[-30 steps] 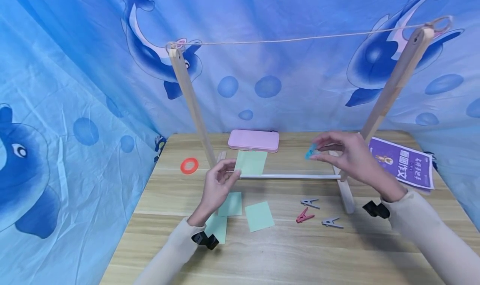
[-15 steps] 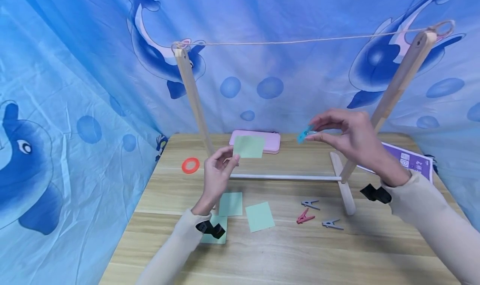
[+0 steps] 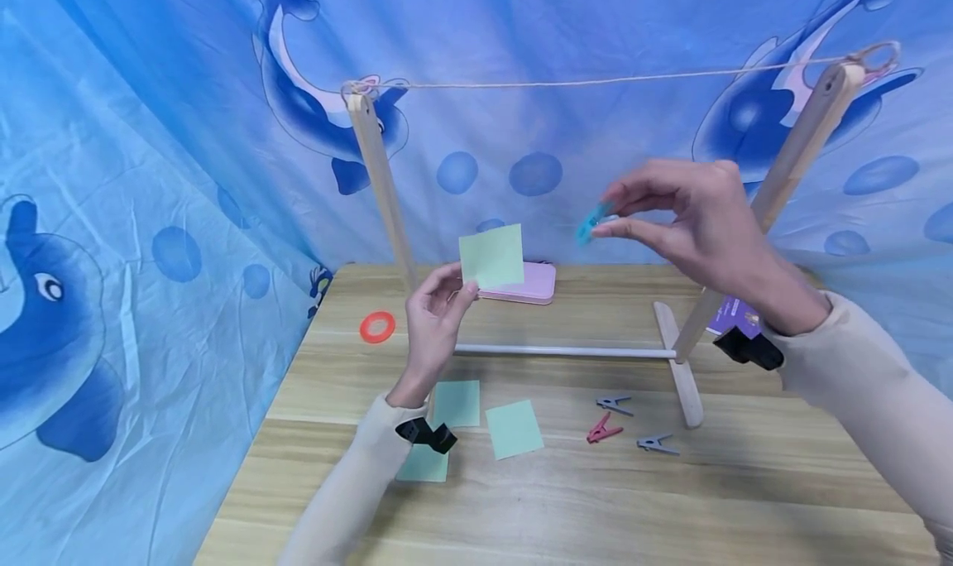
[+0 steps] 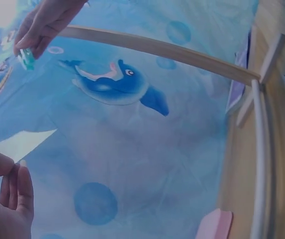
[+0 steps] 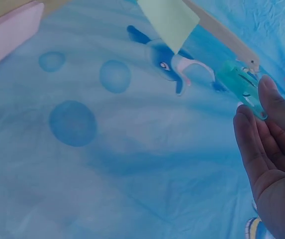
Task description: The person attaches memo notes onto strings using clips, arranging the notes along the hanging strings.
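Note:
My left hand (image 3: 435,322) pinches a pale green paper square (image 3: 493,256) by its lower left corner, raised above the white rod (image 3: 566,351) of a wooden stand. To the right and higher, my right hand (image 3: 696,214) pinches a teal clothespin (image 3: 593,223) between thumb and fingers. In the right wrist view, the same clothespin (image 5: 241,88) points away from the fingertips. A thin string (image 3: 596,80) runs between the tops of the stand's two posts, above both hands. Paper and clothespin are apart from each other and from the string.
More green paper squares (image 3: 515,429) lie on the table (image 3: 566,508). Two grey clothespins (image 3: 657,444) and a red one (image 3: 604,429) lie to their right. Behind are a pink case (image 3: 539,283), an orange-red ring (image 3: 377,327) and a partly hidden purple booklet (image 3: 733,314).
Both hands have risen, the left with the paper square and the right with the teal clothespin. The clothespin has also shifted slightly left. The paper now stands more upright.

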The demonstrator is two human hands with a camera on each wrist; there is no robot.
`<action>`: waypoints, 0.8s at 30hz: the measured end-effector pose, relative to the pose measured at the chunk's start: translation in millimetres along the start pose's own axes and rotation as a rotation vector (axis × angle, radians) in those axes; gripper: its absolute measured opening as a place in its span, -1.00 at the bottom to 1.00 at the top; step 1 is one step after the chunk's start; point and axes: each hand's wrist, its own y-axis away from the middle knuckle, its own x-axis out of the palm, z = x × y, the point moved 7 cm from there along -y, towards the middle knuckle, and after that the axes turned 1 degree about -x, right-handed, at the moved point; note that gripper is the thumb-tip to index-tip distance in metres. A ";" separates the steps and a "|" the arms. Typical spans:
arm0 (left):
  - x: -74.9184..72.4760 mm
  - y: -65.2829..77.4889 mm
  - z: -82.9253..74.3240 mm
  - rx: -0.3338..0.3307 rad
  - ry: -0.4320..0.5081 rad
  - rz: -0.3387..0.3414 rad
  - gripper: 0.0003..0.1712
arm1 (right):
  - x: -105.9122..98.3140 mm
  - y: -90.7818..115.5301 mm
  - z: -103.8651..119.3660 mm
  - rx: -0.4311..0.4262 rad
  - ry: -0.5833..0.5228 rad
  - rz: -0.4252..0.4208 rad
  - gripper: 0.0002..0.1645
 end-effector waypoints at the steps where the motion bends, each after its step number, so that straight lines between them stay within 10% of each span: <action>1: 1.4 -2.0 -1.2 0.002 0.005 -0.001 -0.63 | -1.8 -4.1 2.0 -0.010 0.011 -0.002 -0.69; 24: 17.0 -42.8 -39.8 0.121 0.257 -0.119 -0.68 | -13.8 -90.4 32.7 -0.029 0.091 -0.013 -0.71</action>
